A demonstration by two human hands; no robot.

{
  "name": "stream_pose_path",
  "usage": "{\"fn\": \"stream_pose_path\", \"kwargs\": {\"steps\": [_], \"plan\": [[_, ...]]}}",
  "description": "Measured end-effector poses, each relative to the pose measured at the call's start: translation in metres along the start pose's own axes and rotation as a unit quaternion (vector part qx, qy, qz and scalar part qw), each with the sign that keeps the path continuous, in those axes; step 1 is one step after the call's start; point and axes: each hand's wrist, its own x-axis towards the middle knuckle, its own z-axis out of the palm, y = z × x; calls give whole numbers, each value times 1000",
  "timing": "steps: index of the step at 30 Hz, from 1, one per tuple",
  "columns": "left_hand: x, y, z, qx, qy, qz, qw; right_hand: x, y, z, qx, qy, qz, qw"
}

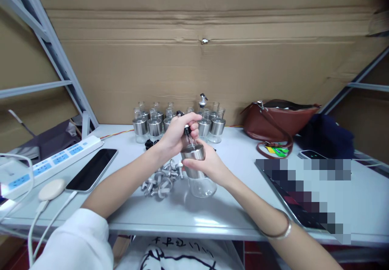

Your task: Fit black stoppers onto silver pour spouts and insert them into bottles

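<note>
A glass oil bottle with a metal band stands tilted near the table's front. My right hand is wrapped around the band. My left hand closes over the bottle's top, on a dark pourer spout at the neck; the fingers hide most of it. Just left of the bottle lies a pile of small grey-and-white plastic parts. Behind my left wrist are black round pieces, partly covered. Farther back, several similar bottles stand in rows, and one carries a pourer top.
On the left lie a power strip, a phone and a round white charger with cables. A brown bag, dark cloth and a partly blurred flat dark object occupy the right. Cardboard walls the back.
</note>
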Motion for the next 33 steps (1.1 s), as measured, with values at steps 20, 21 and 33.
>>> {"fn": "stream_pose_path", "kwargs": {"steps": [20,21,33], "plan": [[-13,15,5,101,-45,47,993,-9,9,5,-393,193,-213,873],[-14,17,5,108,-49,49,992,-9,10,5,-394,191,-222,871],[-28,23,12,104,-96,100,985,-9,8,-4,-365,170,-300,865]]}}
